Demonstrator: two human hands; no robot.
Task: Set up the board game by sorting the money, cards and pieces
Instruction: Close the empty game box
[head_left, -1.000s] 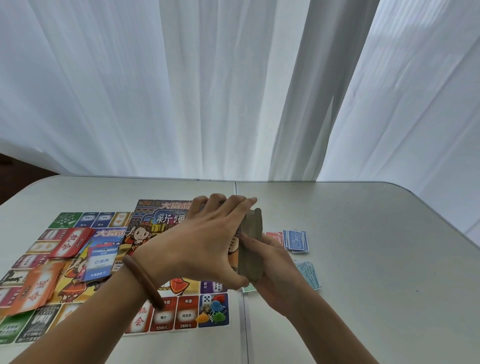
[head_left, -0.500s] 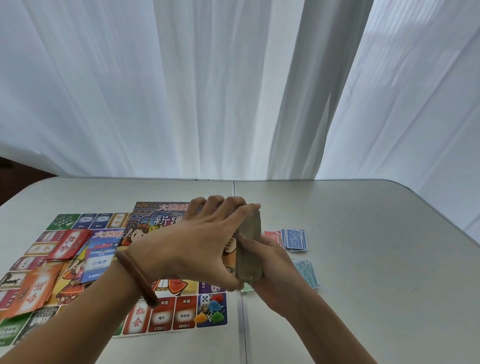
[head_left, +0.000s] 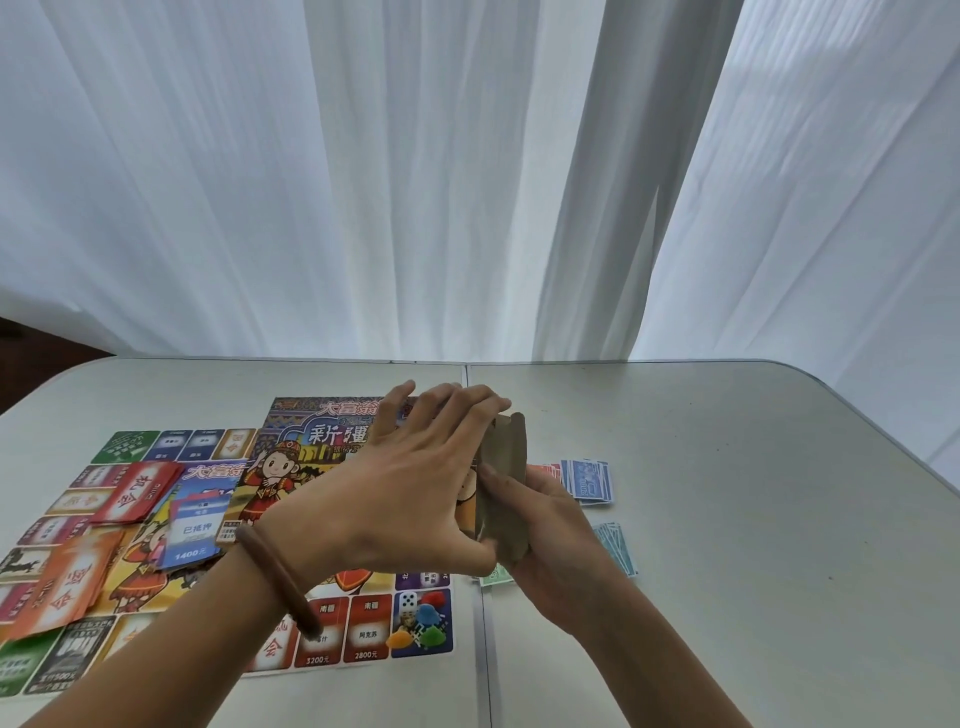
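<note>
Upright in curled grips of left hand and right hand: brown box; contents unseen.

Left hand and right hand meet, fingers curled; forearms converge.

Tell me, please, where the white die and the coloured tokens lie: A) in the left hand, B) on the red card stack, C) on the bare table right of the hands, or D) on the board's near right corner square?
D: the die and coloured tokens sit together on the near right corner square of the board, while the left hand grips only the brownish stack.
</note>
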